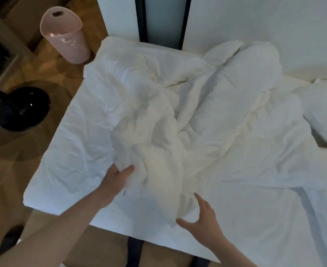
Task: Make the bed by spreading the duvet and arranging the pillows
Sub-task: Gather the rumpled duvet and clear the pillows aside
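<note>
Head cam only here: I'm looking down at the bed (pixel 49 189) from its foot edge, and the white duvet (pixel 178 116) is bunched in a crumpled ridge across the middle of it, with a pillow (pixel 324 112) lying off at the right edge. My left hand (pixel 118 178) is grasping a fold of the duvet near the bed's near edge, thumb on top. My right hand (pixel 203 218) is released, fingers spread just beside the duvet's near corner, and a pink bin (pixel 66 35) stands on the wood floor (pixel 14 170) at far left.

Duvet (pixel 178 116) bunched on bed (pixel 66 151), pillow (pixel 324 112) right — bin (pixel 64 35) left, behind.
</note>
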Tool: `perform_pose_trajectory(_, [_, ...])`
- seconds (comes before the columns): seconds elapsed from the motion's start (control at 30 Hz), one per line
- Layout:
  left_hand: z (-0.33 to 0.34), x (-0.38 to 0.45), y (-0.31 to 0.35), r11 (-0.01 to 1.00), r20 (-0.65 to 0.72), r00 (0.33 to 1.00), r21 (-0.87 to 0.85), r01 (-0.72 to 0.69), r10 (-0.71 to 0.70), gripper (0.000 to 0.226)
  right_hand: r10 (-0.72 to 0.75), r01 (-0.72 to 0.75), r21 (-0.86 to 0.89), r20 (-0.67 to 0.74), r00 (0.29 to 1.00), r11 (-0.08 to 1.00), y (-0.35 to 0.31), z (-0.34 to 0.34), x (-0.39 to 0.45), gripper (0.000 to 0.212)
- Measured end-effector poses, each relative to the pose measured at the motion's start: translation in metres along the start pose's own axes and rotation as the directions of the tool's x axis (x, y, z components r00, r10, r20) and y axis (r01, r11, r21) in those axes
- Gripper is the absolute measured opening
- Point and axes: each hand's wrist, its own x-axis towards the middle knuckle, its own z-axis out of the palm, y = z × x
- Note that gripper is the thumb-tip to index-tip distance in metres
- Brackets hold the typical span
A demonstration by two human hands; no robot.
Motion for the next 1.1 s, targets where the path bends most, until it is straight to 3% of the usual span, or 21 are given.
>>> perform_pose_trajectory(0.13, [0.040, -0.026, 0.017, 0.979, 0.047, 0.998, -0.200, 0.050, -0.041, 0.015, -0.046, 0.051, 0.072, -0.076, 0.996, 0.996, -0.002, 0.032, 0.007, 0.122])
perform_pose_trajectory(0.17, [0.044, -0.030, 0.028, 0.970, 0.062, 0.997, -0.238, 0.058, -0.044, 0.016, -0.044, 0.057, 0.134, -0.097, 0.994, 0.989, -0.011, 0.034, 0.010, 0.112])
perform_pose_trajectory(0.3, [0.027, -0.031, 0.084, 0.913, 0.159, 0.986, -0.406, 0.025, 0.044, 0.038, -0.030, 0.115, 0.319, -0.259, 0.965, 0.941, -0.080, -0.012, 0.014, 0.033])
perform_pose_trajectory(0.37, [0.001, -0.029, 0.109, 0.876, 0.146, 0.979, -0.480, -0.053, 0.140, 0.049, -0.125, 0.258, 0.405, -0.326, 0.937, 0.877, -0.129, -0.069, 0.005, 0.018])
perform_pose_trajectory(0.43, [-0.017, -0.035, 0.113, 0.897, 0.128, 0.974, -0.426, -0.115, 0.186, 0.065, -0.169, 0.308, 0.563, -0.287, 0.943, 0.767, -0.179, -0.134, -0.013, 0.009])
perform_pose_trajectory(0.53, [-0.009, -0.052, 0.079, 0.964, 0.218, 0.942, -0.132, -0.229, 0.254, 0.073, -0.194, 0.133, 0.817, -0.027, 0.981, 0.562, -0.224, -0.211, -0.045, 0.028])
perform_pose_trajectory(0.6, [0.014, -0.057, 0.055, 0.950, 0.424, 0.885, 0.146, -0.278, 0.194, 0.102, -0.206, 0.055, 0.848, 0.065, 0.976, 0.527, -0.237, -0.227, -0.049, 0.034])
perform_pose_trajectory(0.67, [0.047, -0.054, 0.049, 0.898, 0.499, 0.845, 0.260, -0.356, 0.191, 0.099, -0.181, 0.000, 0.853, 0.111, 0.977, 0.522, -0.241, -0.219, -0.044, 0.036])
perform_pose_trajectory(0.77, [0.097, -0.050, 0.057, 0.954, 0.372, 0.895, 0.074, -0.292, 0.245, 0.058, -0.154, 0.032, 0.860, 0.054, 0.987, 0.509, -0.235, -0.187, -0.027, 0.046])
perform_pose_trajectory(0.83, [0.115, -0.051, 0.056, 0.953, 0.231, 0.928, 0.005, -0.304, 0.294, 0.049, -0.163, 0.096, 0.876, -0.020, 0.986, 0.472, -0.219, -0.169, -0.013, 0.053])
perform_pose_trajectory(0.9, [0.122, -0.063, 0.050, 0.971, 0.145, 0.962, -0.095, -0.220, 0.232, 0.050, -0.090, 0.218, 0.840, -0.199, 0.976, 0.498, -0.193, -0.158, -0.009, 0.057])
perform_pose_trajectory(0.97, [0.123, -0.078, 0.046, 0.954, 0.081, 0.995, -0.296, -0.038, 0.065, 0.044, 0.062, 0.327, 0.711, -0.461, 0.885, 0.622, -0.151, -0.144, -0.013, 0.047])
perform_pose_trajectory(1.0, [0.119, -0.086, 0.044, 0.919, 0.084, 0.996, -0.391, 0.052, -0.021, 0.040, 0.174, 0.287, 0.677, -0.527, 0.832, 0.678, -0.123, -0.132, -0.015, 0.047])
perform_pose_trajectory(1.03, [0.116, -0.097, 0.045, 0.886, 0.113, 0.990, -0.448, 0.122, -0.079, 0.038, 0.295, 0.179, 0.696, -0.503, 0.812, 0.695, -0.094, -0.118, -0.019, 0.056])
perform_pose_trajectory(1.07, [0.112, -0.110, 0.047, 0.866, 0.155, 0.981, -0.469, 0.173, -0.112, 0.038, 0.428, 0.020, 0.767, -0.379, 0.820, 0.641, -0.068, -0.103, -0.026, 0.072])
perform_pose_trajectory(1.1, [0.110, -0.124, 0.049, 0.854, 0.194, 0.973, -0.478, 0.207, -0.127, 0.038, 0.556, -0.163, 0.853, -0.168, 0.814, 0.496, -0.046, -0.086, -0.034, 0.092])
